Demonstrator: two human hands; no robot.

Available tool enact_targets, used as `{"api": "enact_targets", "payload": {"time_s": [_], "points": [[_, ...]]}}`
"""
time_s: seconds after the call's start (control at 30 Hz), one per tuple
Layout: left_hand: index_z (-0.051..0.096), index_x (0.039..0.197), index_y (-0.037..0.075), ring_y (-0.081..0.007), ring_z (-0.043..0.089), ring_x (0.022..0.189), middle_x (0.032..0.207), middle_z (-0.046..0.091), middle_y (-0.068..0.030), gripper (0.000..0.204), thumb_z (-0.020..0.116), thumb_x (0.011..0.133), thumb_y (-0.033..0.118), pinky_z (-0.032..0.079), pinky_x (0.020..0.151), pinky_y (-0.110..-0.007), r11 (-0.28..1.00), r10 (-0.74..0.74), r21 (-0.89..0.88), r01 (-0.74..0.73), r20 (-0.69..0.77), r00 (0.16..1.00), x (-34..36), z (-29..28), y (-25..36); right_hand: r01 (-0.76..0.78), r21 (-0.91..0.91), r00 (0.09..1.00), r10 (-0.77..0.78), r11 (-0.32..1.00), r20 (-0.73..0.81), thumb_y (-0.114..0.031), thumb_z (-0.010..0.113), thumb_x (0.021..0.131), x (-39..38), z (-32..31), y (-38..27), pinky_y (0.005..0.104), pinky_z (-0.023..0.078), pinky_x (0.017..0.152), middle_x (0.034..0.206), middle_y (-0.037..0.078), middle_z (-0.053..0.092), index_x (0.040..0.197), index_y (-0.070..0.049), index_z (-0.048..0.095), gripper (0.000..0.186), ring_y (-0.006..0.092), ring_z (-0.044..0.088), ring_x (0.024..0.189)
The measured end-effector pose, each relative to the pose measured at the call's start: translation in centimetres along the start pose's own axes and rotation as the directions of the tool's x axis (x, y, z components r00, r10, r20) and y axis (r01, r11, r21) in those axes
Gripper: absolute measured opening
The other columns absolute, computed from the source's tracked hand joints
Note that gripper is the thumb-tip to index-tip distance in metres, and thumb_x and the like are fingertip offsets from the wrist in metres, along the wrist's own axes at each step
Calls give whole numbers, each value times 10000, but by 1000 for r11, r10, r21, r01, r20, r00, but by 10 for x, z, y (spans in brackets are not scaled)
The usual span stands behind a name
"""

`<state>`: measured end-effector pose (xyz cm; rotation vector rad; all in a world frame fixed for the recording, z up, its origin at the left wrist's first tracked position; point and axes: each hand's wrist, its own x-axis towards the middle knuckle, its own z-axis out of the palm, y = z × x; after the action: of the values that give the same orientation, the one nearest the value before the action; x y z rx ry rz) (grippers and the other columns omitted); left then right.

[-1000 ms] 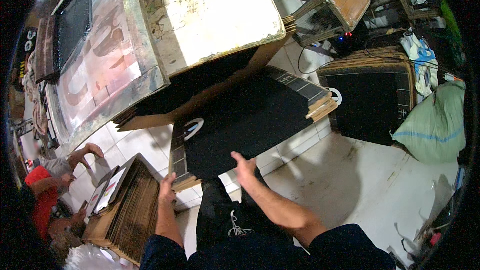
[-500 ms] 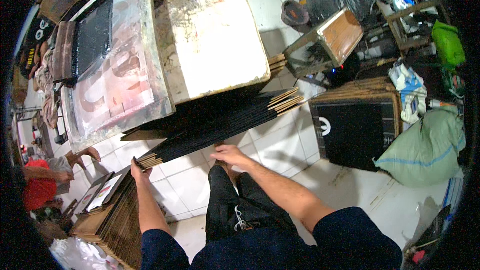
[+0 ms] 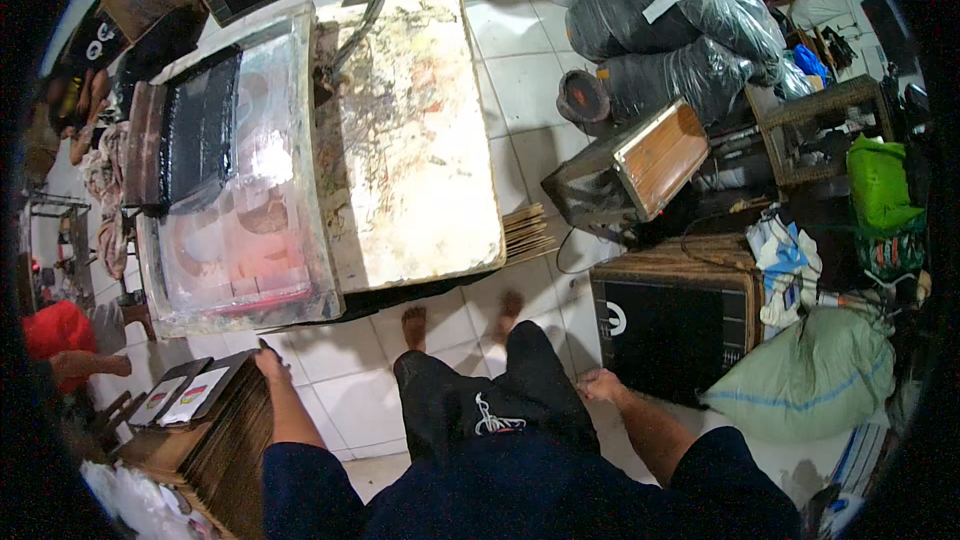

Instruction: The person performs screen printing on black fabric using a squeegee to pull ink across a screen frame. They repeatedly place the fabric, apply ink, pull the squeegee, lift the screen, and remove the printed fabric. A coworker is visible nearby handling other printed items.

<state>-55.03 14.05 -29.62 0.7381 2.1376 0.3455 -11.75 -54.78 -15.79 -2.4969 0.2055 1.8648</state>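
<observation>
My left hand [image 3: 271, 364] is beside the top corner of a tall stack of brown boards [image 3: 235, 440] at the lower left. Its fingers are curled, with a small dark tip showing at them that I cannot make out. To the right of my knee, my right hand [image 3: 600, 386] hangs with its fingers closed and nothing visible in them. Ahead stands a paint-stained, cream-topped table [image 3: 420, 140]. A screen-printing frame [image 3: 250, 250] smeared with black ink lies over its left part. Thin board edges [image 3: 527, 232] stick out beneath the table's right side.
On the right a stack of black-faced boards [image 3: 670, 335] stands beside a green sack [image 3: 810, 375]. A tilted wooden box [image 3: 665, 160] and black plastic-wrapped bundles [image 3: 680, 80] are behind it. A person in red [image 3: 60, 345] is at the left edge. White tiles [image 3: 335, 380] cover the floor.
The fanned black boards at my left hand have gone from it, and only edges show below the table. My right hand has moved right and nearer me. The view has shifted, with my feet now visible.
</observation>
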Motion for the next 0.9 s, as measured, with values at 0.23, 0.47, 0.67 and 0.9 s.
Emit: {"api": "enact_targets", "payload": {"time_s": [0.23, 0.47, 0.67, 0.9], "points": [[514, 1352, 86, -264, 585, 827, 1023, 589, -93, 580, 579, 982, 527, 557, 700, -537, 992, -107, -51, 112, 92, 990, -203, 98, -97, 171, 42, 978, -164, 984, -131, -237, 671, 949, 79, -132, 26, 376, 561, 779, 1076, 136, 738, 1225, -6, 693, 361, 237, 698, 934], [404, 1477, 64, -370, 618, 1111, 1419, 493, -180, 623, 416, 1060, 526, 559, 838, -492, 850, -8, -514, -110, -222, 975, -418, 228, -68, 340, 436, 940, -291, 833, -177, -139, 636, 981, 95, -379, -24, 304, 536, 583, 957, 126, 738, 1232, -2, 644, 287, 186, 724, 727], [237, 1536, -55, -433, 532, 1288, 1474, 447, -326, 676, 448, 1071, 388, 456, 1047, -464, 911, 251, -180, -370, -469, 847, -472, 275, 25, 419, 310, 907, -374, 854, -195, -157, 592, 1017, 106, -504, -80, 315, 565, 615, 981, 110, 719, 1276, 19, 593, 313, 181, 714, 767], [176, 1570, -15, -497, 530, 1261, 1441, 471, -358, 624, 414, 1069, 271, 436, 1040, -511, 933, 132, -199, -298, -582, 803, -489, 308, 69, 692, 83, 722, -687, 717, -82, -150, 629, 998, 113, -544, -194, 290, 553, 631, 961, 103, 717, 1264, 11, 604, 312, 177, 719, 780]]}}
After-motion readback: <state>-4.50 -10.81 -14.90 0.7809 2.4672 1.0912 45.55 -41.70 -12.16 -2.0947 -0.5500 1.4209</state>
